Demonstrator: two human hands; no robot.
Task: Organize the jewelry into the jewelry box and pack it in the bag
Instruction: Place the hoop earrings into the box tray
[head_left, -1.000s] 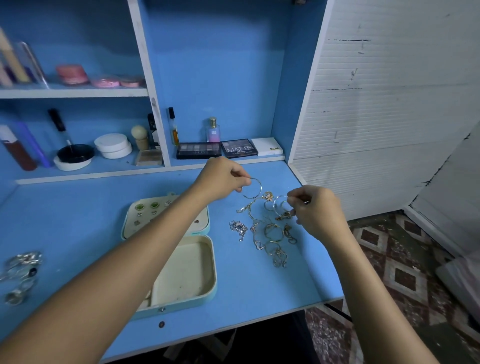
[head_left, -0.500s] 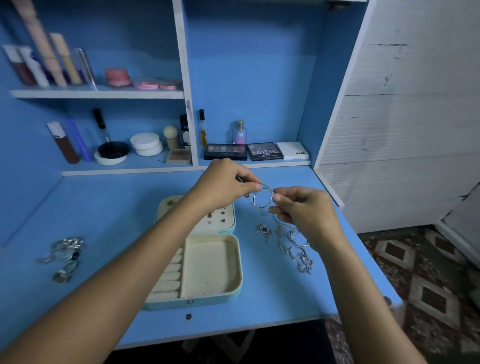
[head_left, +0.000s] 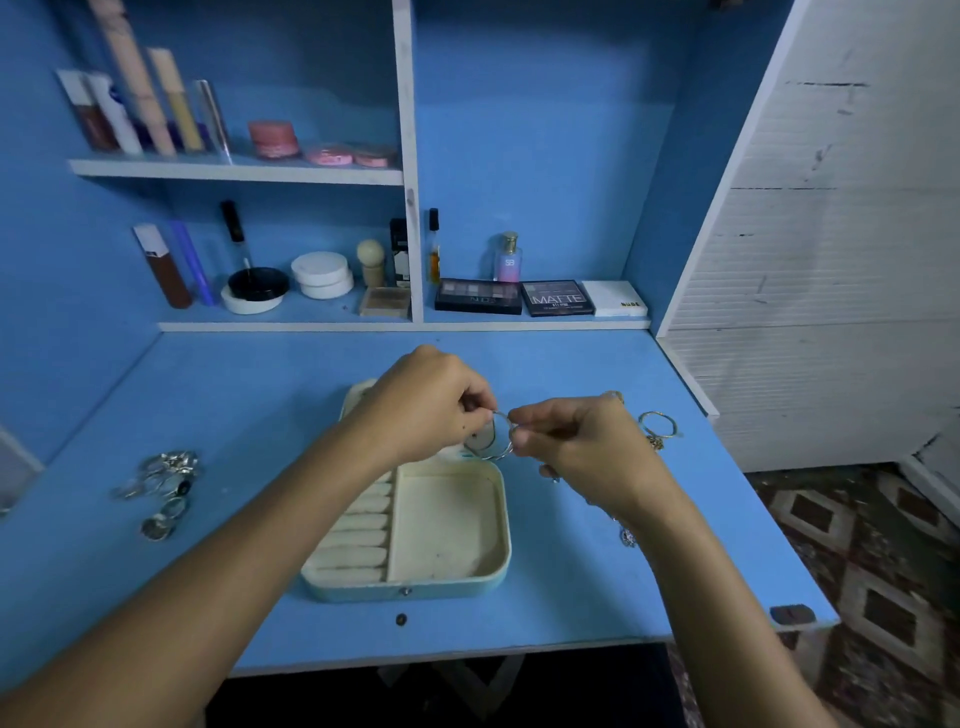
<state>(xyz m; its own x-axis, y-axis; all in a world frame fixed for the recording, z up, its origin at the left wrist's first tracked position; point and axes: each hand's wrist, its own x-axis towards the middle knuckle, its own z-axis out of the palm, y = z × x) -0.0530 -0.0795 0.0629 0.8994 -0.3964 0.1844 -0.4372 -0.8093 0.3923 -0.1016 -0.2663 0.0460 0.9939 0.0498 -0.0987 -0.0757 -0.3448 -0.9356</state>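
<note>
Head view: left hand (head_left: 431, 402) and right hand (head_left: 576, 441) each pinch one hoop (head_left: 496, 439) over the jewelry box (head_left: 415, 584) far edge, seemingly for storing.

Hands: two, a left hand (head_left: 426, 402) and a right hand (head_left: 582, 441).
Hoop bangles held between the hands: at least two (head_left: 496, 441); exact count cannot be told.
Jewelry box (head_left: 415, 535): one, open.
Ring rolls in the jewelry box's left compartment: about seven (head_left: 353, 540).
Jewelry heaps on the desk (head_left: 260, 415): one near the left edge (head_left: 161, 483), one near the right edge (head_left: 657, 426); pieces too tangled to count.
Eyeshadow palettes on the lower shelf: two dark ones (head_left: 519, 297), plus one white case (head_left: 614, 299).
Pink jars on the upper shelf: three (head_left: 322, 148).
Round white compacts: two, stacked (head_left: 321, 274).
</note>
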